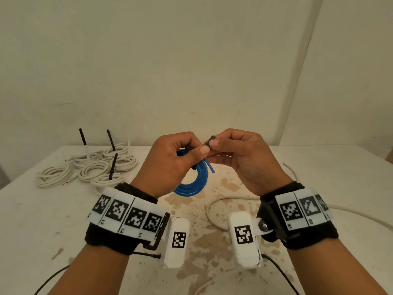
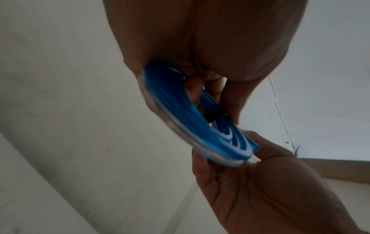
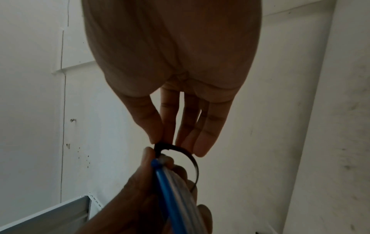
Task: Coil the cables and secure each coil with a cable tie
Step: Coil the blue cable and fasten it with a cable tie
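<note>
My left hand (image 1: 180,154) grips a blue coiled cable (image 1: 194,184), held up above the table; the coil hangs down below the fingers. A black cable tie (image 3: 186,155) loops loosely around the coil (image 3: 176,186). My right hand (image 1: 229,150) pinches the tie's end (image 1: 210,140) between thumb and forefinger, right beside my left thumb. In the left wrist view the blue coil (image 2: 170,110) shows a black band (image 2: 213,116) across it. In the right wrist view the right hand's other fingers (image 3: 208,136) stretch out straight.
Several white coiled cables (image 1: 95,169) lie at the table's back left, three with black ties sticking up. A loose white cable (image 1: 214,211) snakes over the stained table (image 1: 42,220) on the right. Walls stand close behind.
</note>
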